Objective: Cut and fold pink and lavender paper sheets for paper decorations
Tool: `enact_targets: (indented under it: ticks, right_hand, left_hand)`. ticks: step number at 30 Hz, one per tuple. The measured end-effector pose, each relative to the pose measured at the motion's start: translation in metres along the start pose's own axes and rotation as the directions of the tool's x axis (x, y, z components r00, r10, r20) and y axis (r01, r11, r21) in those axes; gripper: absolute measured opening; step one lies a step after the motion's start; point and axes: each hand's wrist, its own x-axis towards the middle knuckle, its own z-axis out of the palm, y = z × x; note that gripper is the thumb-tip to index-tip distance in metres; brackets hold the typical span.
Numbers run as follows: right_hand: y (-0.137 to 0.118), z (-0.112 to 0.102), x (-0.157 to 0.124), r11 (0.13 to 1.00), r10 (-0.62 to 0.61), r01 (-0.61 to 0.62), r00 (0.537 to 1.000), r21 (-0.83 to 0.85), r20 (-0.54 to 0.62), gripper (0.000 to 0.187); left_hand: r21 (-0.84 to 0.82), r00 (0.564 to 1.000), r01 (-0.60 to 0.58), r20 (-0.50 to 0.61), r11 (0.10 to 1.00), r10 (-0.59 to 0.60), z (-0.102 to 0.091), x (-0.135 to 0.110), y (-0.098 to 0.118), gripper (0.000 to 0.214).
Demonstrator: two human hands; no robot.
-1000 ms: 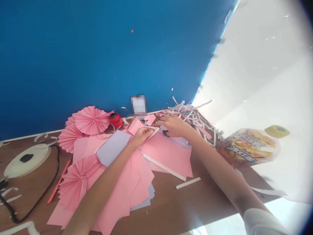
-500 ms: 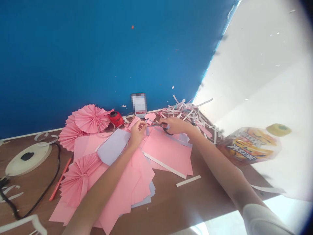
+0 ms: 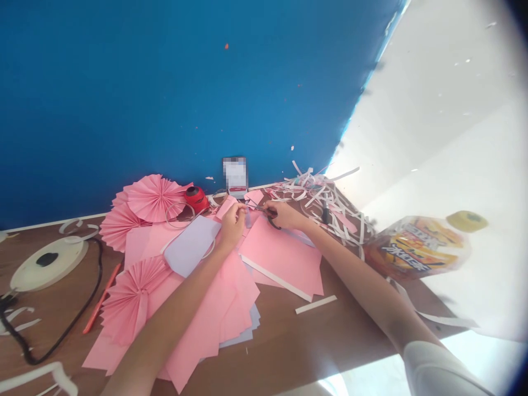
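1. Pinching pink piece (image 3: 229, 206) with left hand (image 3: 233, 224); gripping scissors (image 3: 264, 210) with right hand (image 3: 284, 215), blades at the piece, near far edge of tabletop (image 3: 289, 341).
2. Probably done: folded fans (image 3: 152, 197) toward far left corner. Probably left: many flat sheets (image 3: 284, 256).
3. Crowding close: strips (image 3: 325, 195), tape roll (image 3: 45, 264), cable (image 3: 88, 300), snack bag (image 3: 416, 247).

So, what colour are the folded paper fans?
The paper fans are pink, clearest in the head view.

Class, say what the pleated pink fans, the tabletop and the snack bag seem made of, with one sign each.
Pink fans: matt paper, crisply creased pleats. Tabletop: probably wood or wood-look laminate, brown, faint grain. Snack bag: likely glossy plastic film, shiny and printed.
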Motion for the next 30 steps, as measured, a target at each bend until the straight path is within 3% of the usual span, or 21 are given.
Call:
enact_targets:
  ticks: [3, 5, 8, 12, 15, 19, 26, 30]
  right_hand:
    - [-0.007, -0.011, -0.002, 0.978, -0.112, 0.113, 0.994, 0.178, -0.013, 0.027]
    - [-0.012, -0.025, -0.004, 0.945, -0.138, 0.161, 0.985, 0.285, -0.100, 0.022]
    - [-0.016, -0.046, -0.009, 0.908, -0.035, 0.135, 0.967, 0.397, -0.250, 0.027]
    - [-0.010, -0.056, -0.010, 0.864, 0.143, 0.039, 0.937, 0.502, -0.319, 0.031]
    - [-0.002, -0.052, -0.006, 0.856, 0.252, -0.036, 0.900, 0.515, -0.355, 0.031]
    - [0.007, -0.047, -0.002, 0.881, 0.292, -0.065, 0.854, 0.469, -0.430, 0.032]
    - [0.024, -0.052, -0.005, 0.940, 0.295, -0.175, 0.845, 0.292, -0.445, 0.036]
    - [0.031, -0.052, -0.005, 0.909, 0.392, -0.308, 0.858, 0.281, -0.331, 0.032]
  left_hand:
    - [-0.061, 1.000, 0.007, -0.008, 0.998, -0.008, -0.001, -0.001, 0.000, 0.023]
    - [-0.132, 1.000, 0.017, 0.025, 0.991, -0.014, -0.002, -0.001, 0.000, 0.032]
    - [-0.225, 0.991, 0.058, 0.131, 0.973, -0.028, -0.005, 0.002, -0.001, 0.045]
    - [-0.267, 0.976, 0.138, 0.201, 0.954, -0.085, -0.008, 0.007, -0.002, 0.060]
    - [-0.286, 0.969, 0.143, 0.237, 0.947, -0.075, -0.007, 0.007, -0.003, 0.056]
    - [-0.224, 0.961, 0.085, 0.275, 0.971, -0.021, -0.004, 0.004, -0.005, 0.032]
    - [-0.059, 0.956, 0.078, 0.287, 0.995, -0.058, -0.003, 0.002, -0.002, 0.039]
    - [0.057, 0.958, -0.038, 0.287, 0.998, 0.020, -0.009, 0.005, 0.010, 0.043]
